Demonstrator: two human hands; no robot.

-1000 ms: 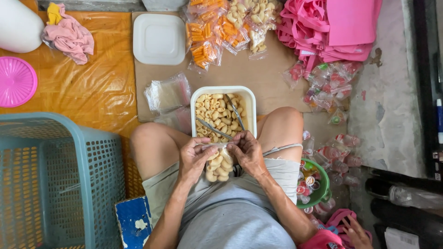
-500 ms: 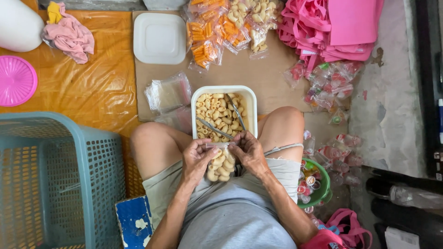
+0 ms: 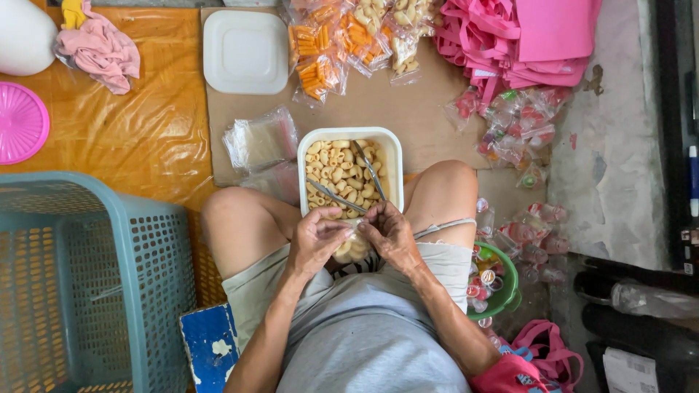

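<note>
Two hands meet over the lap: the left hand (image 3: 318,240) and the right hand (image 3: 389,234) are both pinched shut on a small clear bag of pale snacks (image 3: 351,247), held between the knees just below the white tray (image 3: 350,135). The tray holds more pale snacks and metal tongs (image 3: 336,196). A blue basket (image 3: 80,284) stands at the left.

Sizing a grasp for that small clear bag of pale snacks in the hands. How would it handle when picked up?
The small clear bag, pinched between left hand and right hand, looks thin, so probably floppy and sagging around its loose contents. The puffed pale snacks, like those in the white tray, suggest it is light and crushable. Glossy film may be slippery.
</note>
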